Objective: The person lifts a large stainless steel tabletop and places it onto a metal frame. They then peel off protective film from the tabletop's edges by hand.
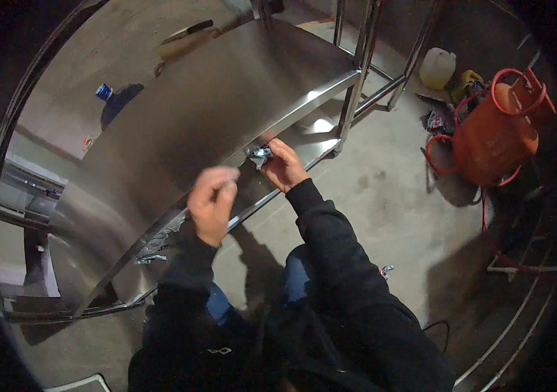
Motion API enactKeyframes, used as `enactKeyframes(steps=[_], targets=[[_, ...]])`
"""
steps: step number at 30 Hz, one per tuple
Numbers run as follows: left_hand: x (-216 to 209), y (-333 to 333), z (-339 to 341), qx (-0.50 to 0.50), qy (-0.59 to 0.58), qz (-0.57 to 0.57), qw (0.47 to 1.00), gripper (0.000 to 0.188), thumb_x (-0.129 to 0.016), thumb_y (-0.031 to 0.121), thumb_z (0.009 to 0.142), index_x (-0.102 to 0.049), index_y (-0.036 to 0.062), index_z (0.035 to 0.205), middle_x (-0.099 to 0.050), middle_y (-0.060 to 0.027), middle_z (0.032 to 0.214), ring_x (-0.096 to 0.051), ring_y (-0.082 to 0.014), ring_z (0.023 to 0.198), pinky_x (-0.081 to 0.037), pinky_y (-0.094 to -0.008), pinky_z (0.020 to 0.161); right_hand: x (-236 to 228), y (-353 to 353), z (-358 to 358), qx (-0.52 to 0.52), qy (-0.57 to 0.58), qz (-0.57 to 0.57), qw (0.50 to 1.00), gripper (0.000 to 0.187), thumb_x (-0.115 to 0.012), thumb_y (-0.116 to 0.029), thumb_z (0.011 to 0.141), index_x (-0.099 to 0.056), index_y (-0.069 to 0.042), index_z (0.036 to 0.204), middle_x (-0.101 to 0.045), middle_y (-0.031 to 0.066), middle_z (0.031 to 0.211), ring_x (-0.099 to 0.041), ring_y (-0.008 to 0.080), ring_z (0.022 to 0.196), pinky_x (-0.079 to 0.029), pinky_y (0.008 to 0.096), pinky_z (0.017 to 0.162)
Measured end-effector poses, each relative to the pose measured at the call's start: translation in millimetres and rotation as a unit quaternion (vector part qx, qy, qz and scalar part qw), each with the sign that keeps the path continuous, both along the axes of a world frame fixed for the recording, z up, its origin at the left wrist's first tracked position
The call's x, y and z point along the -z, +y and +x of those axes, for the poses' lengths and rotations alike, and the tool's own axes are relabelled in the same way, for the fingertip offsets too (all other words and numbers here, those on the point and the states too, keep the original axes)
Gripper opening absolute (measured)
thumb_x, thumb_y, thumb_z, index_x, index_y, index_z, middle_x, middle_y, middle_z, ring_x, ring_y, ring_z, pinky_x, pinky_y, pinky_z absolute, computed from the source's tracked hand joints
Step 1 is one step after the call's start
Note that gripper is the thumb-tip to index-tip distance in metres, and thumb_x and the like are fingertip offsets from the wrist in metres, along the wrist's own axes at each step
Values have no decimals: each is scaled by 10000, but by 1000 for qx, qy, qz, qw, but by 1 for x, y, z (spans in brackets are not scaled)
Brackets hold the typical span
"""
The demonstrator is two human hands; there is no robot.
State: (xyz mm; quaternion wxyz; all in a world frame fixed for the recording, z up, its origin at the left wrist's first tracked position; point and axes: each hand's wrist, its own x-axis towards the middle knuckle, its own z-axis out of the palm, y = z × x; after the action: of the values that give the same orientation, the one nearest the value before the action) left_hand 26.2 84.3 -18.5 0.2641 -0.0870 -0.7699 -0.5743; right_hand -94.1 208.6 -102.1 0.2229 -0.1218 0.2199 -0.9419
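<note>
A stainless steel table (180,130) stretches diagonally in front of me, its brushed top meeting a folded front edge. My right hand (283,166) is at that edge, fingers and thumb closed on a crumpled wad of silvery plastic film (261,155). To its left, my left hand (212,201) is raised by the same edge, slightly blurred, with fingers curled toward the thumb; whatever it may pinch cannot be made out. Further left, a loose strip of wrinkled film (161,242) hangs from the table's edge, partly behind my left sleeve.
A lower steel shelf (314,127) runs under the tabletop. On the floor at right lies an orange gas cylinder (497,134) with a red hose (485,215). Behind it stand a whitish jerrycan (437,68) and a yellow container (466,86). A blue-capped bottle (115,101) is beyond the table.
</note>
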Motion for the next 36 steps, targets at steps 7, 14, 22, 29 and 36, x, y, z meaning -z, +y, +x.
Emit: enactKeyframes(steps=[7, 14, 22, 29, 36], targets=[[58, -3, 11, 12, -191, 518, 834, 249, -565, 243, 850, -506, 98, 1043, -537, -11, 1040, -486, -145, 956, -409, -320, 795, -11, -6, 12, 104, 100, 266, 953, 173, -613, -186, 810, -542, -34, 768, -516, -17, 728, -452, 67, 679, -373, 223, 619], [61, -19, -11, -44, -131, 374, 917, 124, -610, 110, 815, -567, 30, 898, -573, -49, 842, -544, -124, 723, -461, -274, 704, 13, -14, 3, 76, 83, 202, 973, 210, -626, -198, 807, -492, -60, 723, -491, -9, 709, -458, 88, 679, -383, 235, 633], [65, -21, -14, -85, -88, 289, 949, 88, -602, 69, 793, -577, 14, 857, -586, -42, 819, -543, -107, 715, -441, -246, 653, 24, -29, 2, 21, 26, 93, 995, 285, -607, -185, 810, -517, -31, 1032, -551, 24, 904, -530, 124, 774, -482, 301, 680], [74, -9, -16, -88, -82, 400, 908, 112, -606, 42, 778, -546, 27, 871, -573, -26, 834, -532, -101, 728, -440, -244, 659, 27, -27, -2, 56, 60, 68, 994, 299, -570, -77, 782, -506, -38, 1071, -571, 39, 969, -574, 131, 843, -517, 311, 689], [64, 0, -17, -146, -52, 331, 931, 139, -579, 37, 789, -506, 35, 907, -561, -35, 826, -537, -110, 728, -441, -252, 666, 9, -28, 13, 148, 96, 221, 959, 155, -551, -64, 803, -567, 8, 939, -585, 10, 874, -526, 80, 758, -433, 239, 662]])
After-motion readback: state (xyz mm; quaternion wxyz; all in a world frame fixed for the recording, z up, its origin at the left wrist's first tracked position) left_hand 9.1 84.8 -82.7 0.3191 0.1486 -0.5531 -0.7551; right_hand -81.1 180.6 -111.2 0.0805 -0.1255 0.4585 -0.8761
